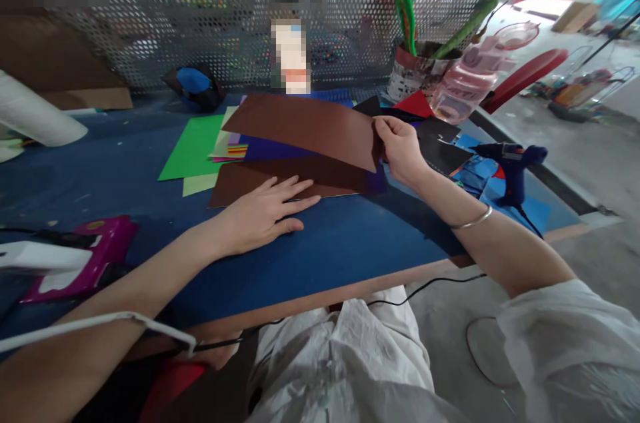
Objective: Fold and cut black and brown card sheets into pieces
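Observation:
Pinched in my right hand (401, 148) is the right end of a brown sheet (305, 123), which is lifted and bowed above the pile. My left hand (273, 215) lies flat with fingers spread, its fingertips over the near edge of a second brown sheet (240, 180) on the table. Between the two brown sheets a dark blue sheet (270, 150) shows. At the left of the pile stick out a bright green sheet (193, 143), a pale green sheet (199, 184) and thin strips in several colours.
A blue glue gun (515, 166) stands on the right, by black sheets (440, 146). Behind are a pink bottle (467, 80), a pot (415, 73) holding green-handled tools, and a perforated metal screen (210, 16). On the left lie a magenta device (107, 250) and a white roll (37, 110).

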Demonstrator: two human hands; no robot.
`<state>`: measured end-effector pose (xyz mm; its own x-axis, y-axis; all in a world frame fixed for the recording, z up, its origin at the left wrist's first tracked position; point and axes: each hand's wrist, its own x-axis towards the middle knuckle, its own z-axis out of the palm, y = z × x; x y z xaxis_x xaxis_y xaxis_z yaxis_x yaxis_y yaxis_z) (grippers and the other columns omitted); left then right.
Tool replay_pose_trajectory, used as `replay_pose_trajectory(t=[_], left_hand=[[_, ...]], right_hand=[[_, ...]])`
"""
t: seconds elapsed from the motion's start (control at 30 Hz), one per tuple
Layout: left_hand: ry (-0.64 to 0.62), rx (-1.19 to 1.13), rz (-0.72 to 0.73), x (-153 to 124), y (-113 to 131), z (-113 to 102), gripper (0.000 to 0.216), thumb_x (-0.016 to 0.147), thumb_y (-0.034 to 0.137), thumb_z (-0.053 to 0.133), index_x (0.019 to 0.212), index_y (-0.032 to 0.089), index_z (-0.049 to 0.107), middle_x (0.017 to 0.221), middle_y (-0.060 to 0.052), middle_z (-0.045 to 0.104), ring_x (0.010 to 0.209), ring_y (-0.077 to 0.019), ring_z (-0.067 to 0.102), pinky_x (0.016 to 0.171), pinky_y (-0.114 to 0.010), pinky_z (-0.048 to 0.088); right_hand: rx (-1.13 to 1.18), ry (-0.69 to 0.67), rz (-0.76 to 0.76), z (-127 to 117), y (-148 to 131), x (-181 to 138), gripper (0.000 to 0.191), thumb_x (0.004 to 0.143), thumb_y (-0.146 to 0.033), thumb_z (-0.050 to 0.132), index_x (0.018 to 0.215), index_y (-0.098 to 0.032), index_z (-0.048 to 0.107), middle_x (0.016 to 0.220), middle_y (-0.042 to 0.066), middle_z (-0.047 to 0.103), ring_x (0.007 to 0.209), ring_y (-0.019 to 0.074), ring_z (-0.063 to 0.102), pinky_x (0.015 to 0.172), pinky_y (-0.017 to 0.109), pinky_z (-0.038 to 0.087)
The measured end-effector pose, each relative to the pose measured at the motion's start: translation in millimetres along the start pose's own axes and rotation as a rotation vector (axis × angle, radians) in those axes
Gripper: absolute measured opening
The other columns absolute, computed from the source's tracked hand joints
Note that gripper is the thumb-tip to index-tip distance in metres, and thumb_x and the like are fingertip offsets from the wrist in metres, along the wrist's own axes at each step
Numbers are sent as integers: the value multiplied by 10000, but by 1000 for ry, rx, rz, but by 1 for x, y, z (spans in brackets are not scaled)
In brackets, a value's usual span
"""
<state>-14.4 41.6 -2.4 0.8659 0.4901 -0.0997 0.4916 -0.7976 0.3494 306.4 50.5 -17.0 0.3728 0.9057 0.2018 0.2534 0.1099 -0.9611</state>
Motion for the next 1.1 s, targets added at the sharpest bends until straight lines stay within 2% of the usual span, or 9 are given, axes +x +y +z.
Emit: replay_pose_trajectory(t=[0.07, 0.17, 0.27, 0.37, 0.43, 0.67, 0.8, 0.93, 1.1], left_hand=[[34, -59, 7, -1, 2, 1, 510, 1039, 535, 455, 1523, 405, 551, 1716, 5, 347, 1626, -347, 250, 1315, -638, 144], [224, -254, -48, -1, 9, 3, 557, 1019, 589, 491, 1506, 338, 591, 1652, -27, 484, 1590, -331, 353, 1321, -578, 230], [434, -658, -171, 1, 17, 4, 684, 923, 665, 642, 1490, 283, 603, 1552, -83, 608, 1491, -346, 511, 1241, -518, 429], [494, -1096, -215, 6, 20, 3, 786, 791, 671, 797, 1423, 233, 636, 1448, -146, 685, 1381, -388, 616, 1120, -523, 559], [516, -1273, -247, 8, 20, 2, 712, 773, 649, 821, 1310, 199, 697, 1329, -160, 748, 1285, -391, 685, 1057, -527, 606], [630, -1345, -355, 8, 11, 0, 399, 737, 407, 868, 1103, 273, 784, 1354, -60, 746, 1275, -378, 691, 953, -500, 673], [645, -1355, -380, 8, 5, -1, 303, 792, 350, 806, 1069, 226, 795, 1374, -86, 734, 1297, -386, 678, 999, -509, 660], [652, -1388, -432, 9, 1, -3, 219, 842, 307, 754, 1036, 219, 802, 1435, -83, 700, 1335, -373, 656, 1022, -462, 658], [627, -1447, -487, 9, 5, -3, 354, 849, 242, 763, 1203, 246, 780, 1430, -59, 706, 1304, -341, 682, 835, -342, 709]], right_hand=[[-9, -5, -3, 2, -2, -3, 355, 997, -447, 532, 1203, -218, 710, 883, 56, 699, 694, 176, 622, 531, 278, 475], [-35, -21, -32, 5, -7, -8, 379, 1005, -494, 515, 1187, -218, 700, 917, 59, 706, 713, 178, 639, 554, 286, 501], [53, -48, -33, 11, -13, -18, 368, 986, -526, 540, 1138, -227, 693, 952, 54, 709, 775, 183, 663, 592, 283, 539], [175, -111, 7, 20, -20, -33, 356, 956, -536, 584, 1132, -245, 688, 933, 37, 707, 753, 176, 662, 567, 272, 561], [204, -201, 31, 26, -23, -45, 373, 927, -560, 618, 1128, -254, 689, 907, 27, 705, 711, 171, 659, 545, 278, 574], [136, -415, -10, 30, -29, -64, 340, 943, -517, 581, 1172, -273, 641, 982, 41, 707, 708, 182, 670, 586, 336, 638], [51, -354, -227, 26, -27, -62, 338, 985, -340, 461, 1288, -279, 599, 1215, 85, 660, 921, 201, 684, 711, 345, 662], [-221, -330, -595, 21, -25, -61, 487, 860, -133, 535, 1303, -285, 668, 1361, 124, 590, 1273, 281, 607, 957, 440, 617], [-423, -334, -844, 16, -27, -60, 377, 901, -175, 662, 1212, -346, 785, 1520, 91, 537, 1424, 320, 510, 1115, 546, 505]])
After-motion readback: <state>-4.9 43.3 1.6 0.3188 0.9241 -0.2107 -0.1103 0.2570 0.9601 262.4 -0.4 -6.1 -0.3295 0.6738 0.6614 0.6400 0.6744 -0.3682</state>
